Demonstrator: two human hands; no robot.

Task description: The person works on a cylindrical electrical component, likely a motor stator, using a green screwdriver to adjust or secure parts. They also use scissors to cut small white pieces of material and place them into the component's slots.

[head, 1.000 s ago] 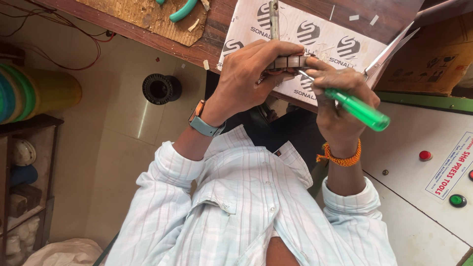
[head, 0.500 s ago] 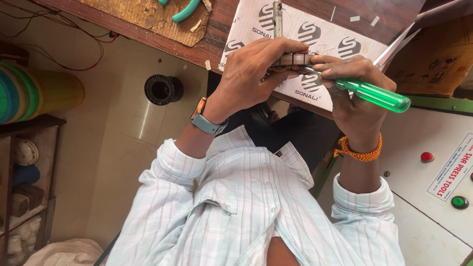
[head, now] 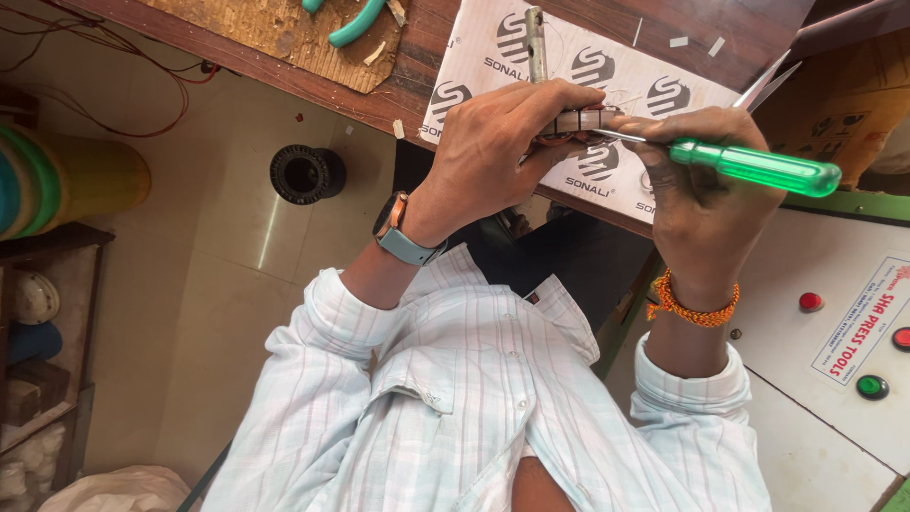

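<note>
Green plastic catches the eye first: the screwdriver (head: 749, 166) in our right hand (head: 706, 180) now lies nearly level, its handle pointing toward 3 o'clock, where a second ago it slanted down toward 4 o'clock. The metal tip has stayed at the small ribbed metal part (head: 576, 121), so we judge the prying or tucking at that spot is going on, with the tool's angle flattened. Our right fingers are clamped round the shaft end of the handle, wrist bent, forearm rising from 5 o'clock with an orange thread band (head: 690, 308) on it. Our left hand (head: 502, 152) arches over from 7 o'clock, fingers curled shut on the ribbed part, holding it just above the printed white sheet (head: 626, 81) on the wooden worktop (head: 417, 71). A grey wristwatch (head: 403, 237) sits on that wrist. At 9 o'clock a black spool (head: 305, 173) lies on the floor; at 3 o'clock stands a white machine panel (head: 815, 351) with coloured buttons.
</note>
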